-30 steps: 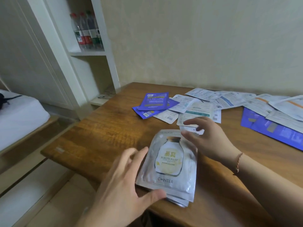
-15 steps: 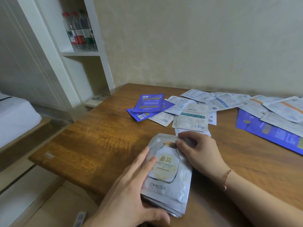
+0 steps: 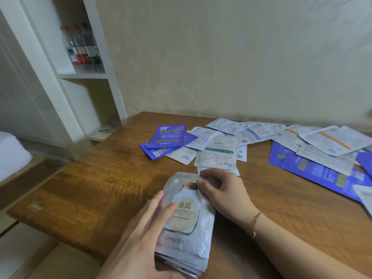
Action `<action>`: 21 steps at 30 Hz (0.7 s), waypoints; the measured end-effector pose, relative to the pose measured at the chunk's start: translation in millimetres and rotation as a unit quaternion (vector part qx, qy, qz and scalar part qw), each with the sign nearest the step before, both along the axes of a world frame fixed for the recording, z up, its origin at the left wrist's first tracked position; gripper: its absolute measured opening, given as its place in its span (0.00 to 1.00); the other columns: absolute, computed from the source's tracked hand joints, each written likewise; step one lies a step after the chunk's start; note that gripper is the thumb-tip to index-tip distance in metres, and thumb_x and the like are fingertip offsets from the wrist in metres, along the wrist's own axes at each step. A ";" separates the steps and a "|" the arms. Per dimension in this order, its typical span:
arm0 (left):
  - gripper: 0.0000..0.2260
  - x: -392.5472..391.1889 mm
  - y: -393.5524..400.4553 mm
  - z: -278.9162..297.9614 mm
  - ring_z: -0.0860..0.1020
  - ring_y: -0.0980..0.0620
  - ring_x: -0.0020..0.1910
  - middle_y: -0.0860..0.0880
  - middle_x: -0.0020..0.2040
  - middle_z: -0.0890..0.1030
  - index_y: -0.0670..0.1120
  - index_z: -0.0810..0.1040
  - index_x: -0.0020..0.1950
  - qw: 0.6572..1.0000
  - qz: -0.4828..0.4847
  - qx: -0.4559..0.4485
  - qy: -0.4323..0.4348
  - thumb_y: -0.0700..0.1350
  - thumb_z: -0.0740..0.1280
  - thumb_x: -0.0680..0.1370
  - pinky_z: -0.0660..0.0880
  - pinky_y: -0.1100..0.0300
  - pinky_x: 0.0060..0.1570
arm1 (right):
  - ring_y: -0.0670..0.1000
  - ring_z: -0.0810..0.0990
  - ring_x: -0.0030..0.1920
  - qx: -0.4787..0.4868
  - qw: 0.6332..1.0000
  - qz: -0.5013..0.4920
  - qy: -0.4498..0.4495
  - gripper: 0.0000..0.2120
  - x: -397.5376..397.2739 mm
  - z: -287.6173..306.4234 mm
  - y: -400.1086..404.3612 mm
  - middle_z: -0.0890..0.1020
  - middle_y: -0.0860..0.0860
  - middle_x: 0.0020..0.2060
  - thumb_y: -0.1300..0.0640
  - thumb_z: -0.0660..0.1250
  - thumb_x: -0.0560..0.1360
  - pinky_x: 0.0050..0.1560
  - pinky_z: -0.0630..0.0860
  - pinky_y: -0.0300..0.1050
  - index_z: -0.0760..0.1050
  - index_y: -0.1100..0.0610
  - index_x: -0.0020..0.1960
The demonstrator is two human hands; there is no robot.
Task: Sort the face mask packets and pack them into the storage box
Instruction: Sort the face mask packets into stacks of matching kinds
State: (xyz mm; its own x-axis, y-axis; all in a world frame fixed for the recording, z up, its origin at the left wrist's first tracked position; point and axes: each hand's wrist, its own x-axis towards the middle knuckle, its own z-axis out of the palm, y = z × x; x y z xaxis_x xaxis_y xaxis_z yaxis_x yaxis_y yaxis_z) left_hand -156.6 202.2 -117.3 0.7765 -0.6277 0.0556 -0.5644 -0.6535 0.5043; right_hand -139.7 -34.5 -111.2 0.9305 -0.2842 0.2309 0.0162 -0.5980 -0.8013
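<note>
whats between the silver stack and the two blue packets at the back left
Only bare wooden table lies between the silver stack and the blue packets, as the head view shows.

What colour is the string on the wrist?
The bracelet on the right wrist looks red-orange, with a greenish bit near its lower end; the head view shows it.

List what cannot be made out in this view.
- Storage box: nowhere in the head view.
- Lower packets of the silver stack: covered by the top packet.
- Left hand: thumb and wrist cut off by the bottom edge.
- Scattered white packets: print too small to read.
</note>
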 end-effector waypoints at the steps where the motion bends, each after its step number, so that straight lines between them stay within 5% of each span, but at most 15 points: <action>1: 0.53 -2.3 -2.1 6.5 0.36 0.66 0.76 0.71 0.72 0.28 0.78 0.31 0.66 0.999 -0.006 0.038 0.001 0.78 0.69 0.58 0.49 0.64 0.74 | 0.38 0.78 0.52 0.006 1.000 0.007 0.001 0.13 -0.5 1.3 -2.4 0.83 0.42 0.50 0.48 0.70 0.74 0.52 0.69 0.26 0.80 0.50 0.58; 3: 0.50 -8.4 -15.0 20.1 0.36 0.64 0.76 0.69 0.76 0.36 0.75 0.39 0.72 0.996 -0.024 0.010 -0.089 0.75 0.69 0.61 0.49 0.53 0.74 | 0.37 0.78 0.51 0.026 1.000 0.011 0.001 0.15 -2.8 4.1 -10.6 0.82 0.41 0.50 0.47 0.69 0.75 0.49 0.69 0.23 0.79 0.50 0.60; 5: 0.43 -18.8 -40.8 32.4 0.55 0.53 0.78 0.58 0.79 0.58 0.63 0.61 0.76 0.972 -0.007 -0.101 -0.210 0.77 0.63 0.64 0.62 0.45 0.69 | 0.34 0.78 0.48 0.034 0.999 -0.004 -0.010 0.15 -7.3 7.2 -24.3 0.82 0.41 0.49 0.47 0.68 0.76 0.46 0.69 0.21 0.78 0.50 0.61; 7: 0.38 -24.0 -84.8 40.6 0.65 0.46 0.75 0.51 0.75 0.67 0.54 0.69 0.72 0.950 0.008 -0.171 -0.261 0.75 0.59 0.69 0.68 0.41 0.67 | 0.32 0.78 0.48 0.030 0.999 -0.020 -0.015 0.14 -15.7 11.0 -42.8 0.82 0.41 0.48 0.48 0.68 0.76 0.44 0.70 0.21 0.78 0.50 0.60; 10: 0.32 -29.2 -161.4 47.2 0.62 0.49 0.75 0.53 0.75 0.66 0.55 0.69 0.71 0.954 0.004 -0.166 -0.250 0.72 0.59 0.72 0.65 0.46 0.71 | 0.35 0.80 0.49 0.016 0.999 -0.046 -0.011 0.09 -34.7 17.7 -78.4 0.82 0.41 0.47 0.52 0.68 0.76 0.42 0.71 0.23 0.78 0.48 0.55; 15: 0.33 -25.8 -264.7 53.8 0.49 0.53 0.78 0.55 0.79 0.55 0.56 0.60 0.77 0.992 -0.064 -0.048 -0.100 0.69 0.59 0.76 0.53 0.51 0.76 | 0.35 0.80 0.47 -0.004 0.988 -0.149 -0.026 0.07 -79.4 17.0 -164.2 0.84 0.41 0.45 0.51 0.69 0.75 0.44 0.72 0.26 0.80 0.49 0.53; 17: 0.31 -22.4 -296.9 53.7 0.49 0.51 0.79 0.53 0.80 0.55 0.55 0.60 0.78 0.990 -0.104 -0.015 -0.093 0.67 0.57 0.78 0.52 0.50 0.76 | 0.39 0.81 0.48 -0.025 0.977 -0.211 -0.032 0.09 -99.6 16.9 -197.2 0.84 0.42 0.47 0.53 0.70 0.75 0.49 0.76 0.34 0.80 0.51 0.54; 21: 0.25 -6.6 -350.7 34.1 0.52 0.50 0.78 0.53 0.80 0.55 0.55 0.59 0.78 0.987 -0.140 0.041 -0.068 0.59 0.56 0.82 0.54 0.47 0.76 | 0.51 0.75 0.62 -0.155 0.935 -0.319 0.032 0.15 -137.4 18.4 -242.6 0.81 0.48 0.59 0.50 0.68 0.76 0.59 0.70 0.43 0.78 0.52 0.61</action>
State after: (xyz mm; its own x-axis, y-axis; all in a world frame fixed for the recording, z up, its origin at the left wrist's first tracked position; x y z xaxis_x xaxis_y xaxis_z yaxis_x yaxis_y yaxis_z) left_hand -163.2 -148.5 -83.2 0.5612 -0.8231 0.0866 -0.7871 -0.4984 0.3633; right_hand -277.2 -277.0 -92.8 0.6099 -0.7145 0.3427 -0.4647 -0.6728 -0.5757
